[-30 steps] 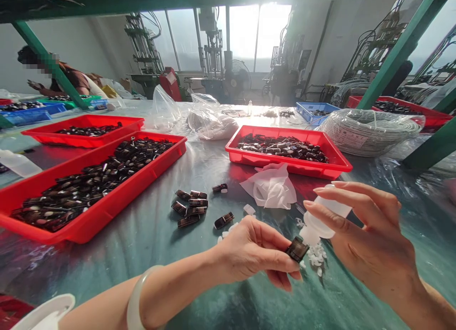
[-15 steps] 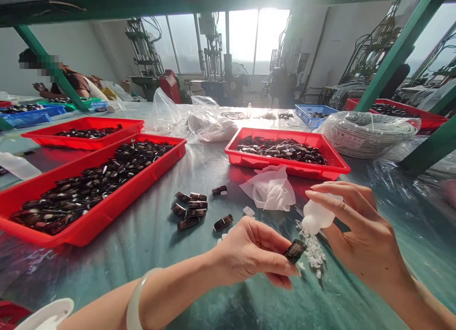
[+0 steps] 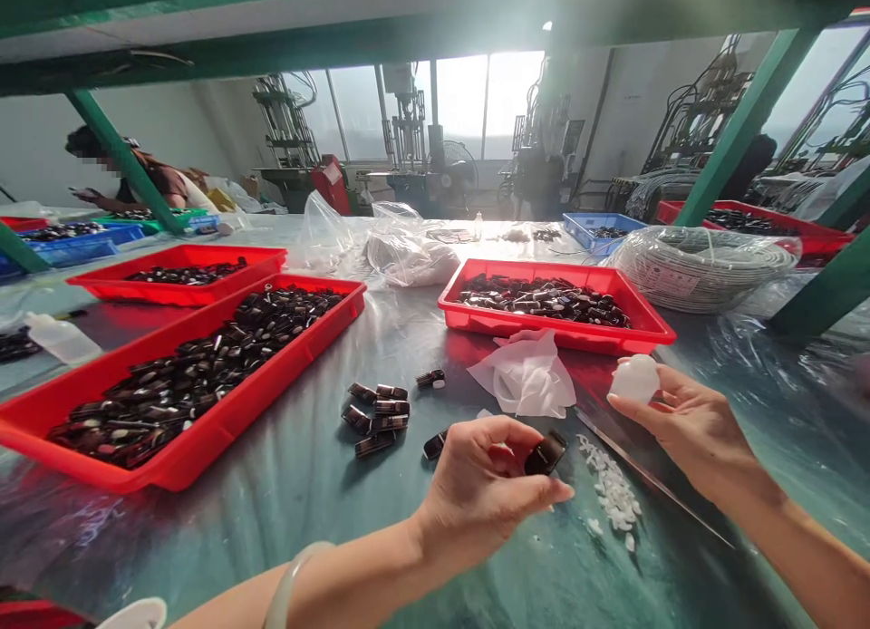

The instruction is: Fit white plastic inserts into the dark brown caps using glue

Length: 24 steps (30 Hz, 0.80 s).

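Note:
My left hand (image 3: 486, 484) pinches a small black plastic housing (image 3: 546, 452) between thumb and fingers, above the table. To its right, my right hand (image 3: 693, 420) is closed around a small, rounded white plastic bottle (image 3: 635, 379), whose far side is hidden. Between the hands lies a pile of small white pieces (image 3: 615, 488). Beside that pile rests a thin metal tool, apparently tweezers (image 3: 662, 484). Several similar black housings (image 3: 377, 416) lie left of my left hand, one of them partly covered by it. A crumpled white cloth (image 3: 526, 375) lies behind the hands.
A long red tray (image 3: 272, 389) full of black parts stands at the left, with another red tray (image 3: 101, 289) behind it. A third red tray (image 3: 557, 334) is ahead. A wrapped cable coil (image 3: 700, 271) lies at right. Green posts (image 3: 748, 130) frame the table.
My right hand has drawn the bottle up and away from the black housing and turned it. My left hand has tilted the housing. The view has shifted slightly.

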Each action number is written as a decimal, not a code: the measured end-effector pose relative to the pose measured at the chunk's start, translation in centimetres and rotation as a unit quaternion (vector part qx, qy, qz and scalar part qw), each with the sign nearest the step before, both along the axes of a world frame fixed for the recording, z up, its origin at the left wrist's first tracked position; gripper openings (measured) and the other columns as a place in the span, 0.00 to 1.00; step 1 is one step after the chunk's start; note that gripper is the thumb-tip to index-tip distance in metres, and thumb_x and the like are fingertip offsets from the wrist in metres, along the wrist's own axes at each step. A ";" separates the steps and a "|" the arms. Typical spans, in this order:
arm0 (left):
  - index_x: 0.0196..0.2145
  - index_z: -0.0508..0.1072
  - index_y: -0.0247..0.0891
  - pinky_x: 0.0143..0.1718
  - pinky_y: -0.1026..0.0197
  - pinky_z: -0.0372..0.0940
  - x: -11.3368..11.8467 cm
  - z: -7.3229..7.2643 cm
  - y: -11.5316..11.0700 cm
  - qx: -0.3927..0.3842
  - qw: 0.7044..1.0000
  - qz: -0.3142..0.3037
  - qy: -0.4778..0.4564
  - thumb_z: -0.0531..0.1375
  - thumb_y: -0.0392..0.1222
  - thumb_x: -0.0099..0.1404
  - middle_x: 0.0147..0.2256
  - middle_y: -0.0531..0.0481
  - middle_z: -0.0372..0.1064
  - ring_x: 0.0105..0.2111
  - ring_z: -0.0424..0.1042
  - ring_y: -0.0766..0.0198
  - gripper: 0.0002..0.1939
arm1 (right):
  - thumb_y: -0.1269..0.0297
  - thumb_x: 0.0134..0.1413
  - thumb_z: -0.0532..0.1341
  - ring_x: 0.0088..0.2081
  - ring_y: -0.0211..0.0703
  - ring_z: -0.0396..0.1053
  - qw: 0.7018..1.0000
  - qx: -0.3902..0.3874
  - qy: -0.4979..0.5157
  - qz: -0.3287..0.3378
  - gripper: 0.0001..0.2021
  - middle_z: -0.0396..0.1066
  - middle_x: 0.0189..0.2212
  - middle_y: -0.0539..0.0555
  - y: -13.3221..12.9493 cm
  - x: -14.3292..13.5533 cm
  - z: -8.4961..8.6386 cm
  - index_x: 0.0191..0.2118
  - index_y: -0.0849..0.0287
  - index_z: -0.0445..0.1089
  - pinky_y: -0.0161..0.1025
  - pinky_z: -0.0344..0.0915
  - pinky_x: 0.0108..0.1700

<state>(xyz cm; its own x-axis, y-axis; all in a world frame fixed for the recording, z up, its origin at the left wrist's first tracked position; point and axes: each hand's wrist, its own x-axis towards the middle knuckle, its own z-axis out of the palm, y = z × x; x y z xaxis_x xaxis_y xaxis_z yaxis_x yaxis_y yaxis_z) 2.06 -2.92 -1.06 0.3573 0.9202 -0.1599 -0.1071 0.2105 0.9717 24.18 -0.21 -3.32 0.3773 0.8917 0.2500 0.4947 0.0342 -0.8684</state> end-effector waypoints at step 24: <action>0.29 0.69 0.33 0.21 0.67 0.63 -1.1 0.0 1.7 0.039 0.998 0.038 0.002 0.65 0.41 0.47 0.21 0.54 0.66 0.18 0.66 0.70 0.12 | 0.70 0.49 0.61 0.37 0.43 0.68 0.934 0.264 -0.223 0.095 0.12 0.69 0.37 0.53 -2.6 -3.3 1.0 0.41 0.52 0.68 0.40 0.65 0.39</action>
<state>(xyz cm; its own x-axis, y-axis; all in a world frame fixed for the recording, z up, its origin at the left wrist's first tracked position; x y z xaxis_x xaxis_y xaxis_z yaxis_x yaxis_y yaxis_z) 0.95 -1.20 -1.02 0.2853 0.9545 -0.0869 -0.1168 0.1247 0.9853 20.83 -2.77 -2.28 -0.0219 0.6400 0.7680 0.7452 0.5226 -0.4142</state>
